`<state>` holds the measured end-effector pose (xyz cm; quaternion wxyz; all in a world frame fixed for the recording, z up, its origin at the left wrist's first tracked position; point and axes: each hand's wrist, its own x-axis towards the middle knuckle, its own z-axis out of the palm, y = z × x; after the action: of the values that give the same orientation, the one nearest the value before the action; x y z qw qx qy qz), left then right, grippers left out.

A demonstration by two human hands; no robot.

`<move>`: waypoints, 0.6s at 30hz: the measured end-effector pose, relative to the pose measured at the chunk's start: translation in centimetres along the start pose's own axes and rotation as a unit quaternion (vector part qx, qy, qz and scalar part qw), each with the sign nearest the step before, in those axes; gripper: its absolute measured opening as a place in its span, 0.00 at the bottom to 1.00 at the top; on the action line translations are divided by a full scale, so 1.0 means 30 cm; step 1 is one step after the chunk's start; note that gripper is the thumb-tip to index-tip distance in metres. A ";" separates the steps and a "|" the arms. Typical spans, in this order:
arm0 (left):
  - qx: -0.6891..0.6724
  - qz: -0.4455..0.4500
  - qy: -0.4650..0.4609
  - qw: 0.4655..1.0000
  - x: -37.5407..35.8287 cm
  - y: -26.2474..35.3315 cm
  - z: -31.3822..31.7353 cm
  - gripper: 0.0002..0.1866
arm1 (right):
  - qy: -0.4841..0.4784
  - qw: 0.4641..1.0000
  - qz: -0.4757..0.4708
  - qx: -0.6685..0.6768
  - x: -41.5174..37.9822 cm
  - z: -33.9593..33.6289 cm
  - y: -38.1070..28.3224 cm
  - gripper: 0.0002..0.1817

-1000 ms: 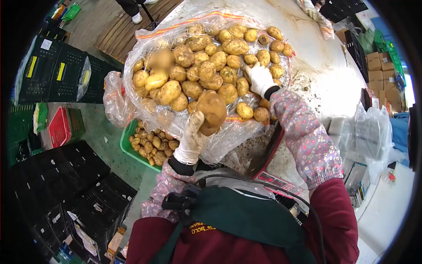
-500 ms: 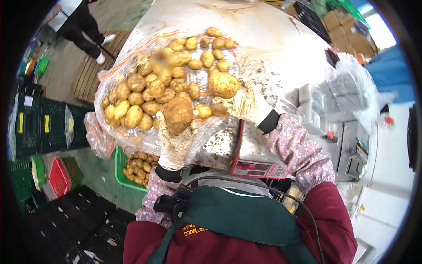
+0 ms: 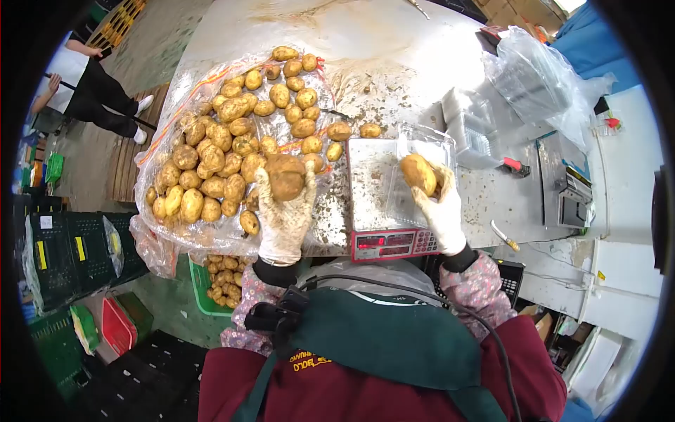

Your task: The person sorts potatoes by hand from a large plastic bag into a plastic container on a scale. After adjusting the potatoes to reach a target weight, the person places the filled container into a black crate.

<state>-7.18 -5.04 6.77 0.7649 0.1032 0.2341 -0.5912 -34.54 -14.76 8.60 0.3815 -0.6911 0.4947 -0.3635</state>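
white-gloved and soiled, the left hand (image 3: 285,221) is cupped half closed, fingers and thumb gripping the sides of a big brown potato (image 3: 286,177), left of the scale (image 3: 369,186). the right hand (image 3: 441,211), also gloved, is curled round a yellow potato (image 3: 418,175) over the right side of the scale. beneath it lies what seems to be a clear tray (image 3: 404,200), though glare blurs its edges. the red display (image 3: 370,242) faces the person, at the near side of the scale. left of the scale, many loose potatoes (image 3: 211,155) lie on spread clear plastic (image 3: 239,246) over the bench (image 3: 436,56). right of the scale are stacked clear containers (image 3: 467,130), a red-handled tool (image 3: 517,167) and, nearer the person, a knife (image 3: 505,235). below and left of the scale, a green basket (image 3: 204,292) holds more potatoes.
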 end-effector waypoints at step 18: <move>0.293 0.108 -0.096 0.945 -0.071 0.034 -0.044 0.28 | -0.205 0.968 -0.124 0.070 0.039 0.480 -0.193 0.12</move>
<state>-6.91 -2.36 6.53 0.7788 0.2901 -0.0370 -0.5550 -19.24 -12.19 7.47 0.4742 -0.7785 0.2897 -0.2918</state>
